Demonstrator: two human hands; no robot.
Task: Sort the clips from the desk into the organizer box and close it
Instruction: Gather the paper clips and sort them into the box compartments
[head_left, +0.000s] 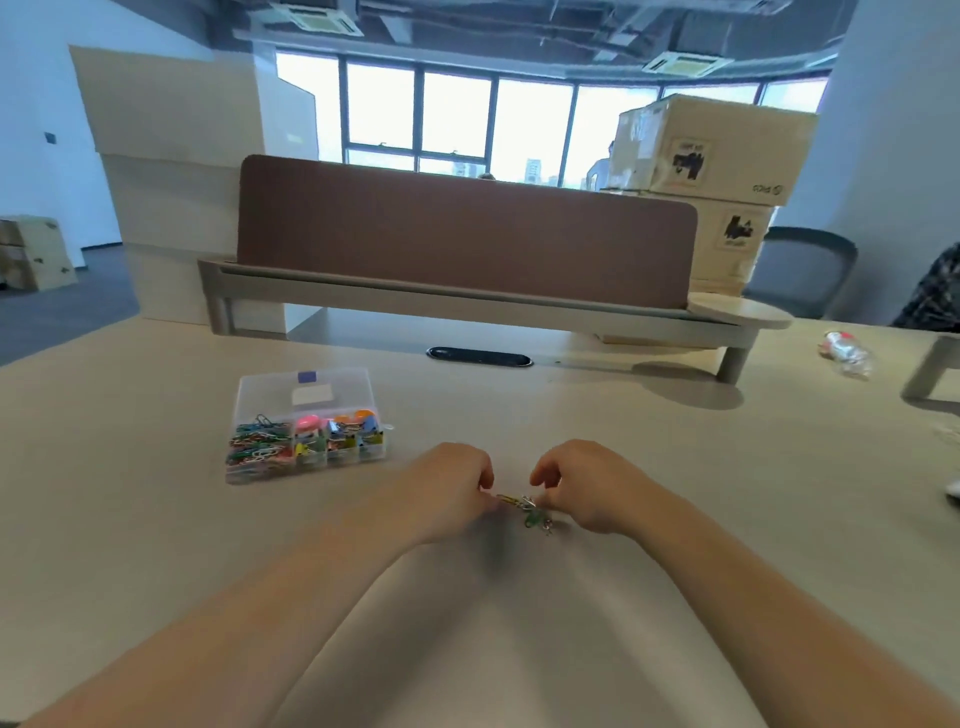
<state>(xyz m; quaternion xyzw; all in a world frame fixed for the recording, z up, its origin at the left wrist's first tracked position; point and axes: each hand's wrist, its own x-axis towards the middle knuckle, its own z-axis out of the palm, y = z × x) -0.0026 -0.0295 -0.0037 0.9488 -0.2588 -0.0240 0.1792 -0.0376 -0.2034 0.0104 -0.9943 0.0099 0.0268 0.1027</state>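
**Nearly sorted: a small tangle of clips held beside the open box**

Both hands meet over one little cluster. The left hand (457, 483) has its fingers curled in and pinches the yellowish end of the loose clips (525, 510). The right hand (576, 488) is curled over the other end, fingertips on the metal, but whether it truly grips cannot be told. My guess is that two hands are on so small a thing because the pieces are hooked together and need teasing apart before each can go to its own compartment.

These clips lie on the desk (675, 493), to the right of the organizer box (260, 470) and nearer the person, apart from it yet within an easy reach.

The box itself sits with its clear lid (311, 395) swung up and leaning back, which leaves every compartment free to drop into. Coloured paper clips (257, 441) fill its left section; binder clips (343, 434) fill the smaller ones to the right. No other stray clips show near the box — so closing probably follows this batch.
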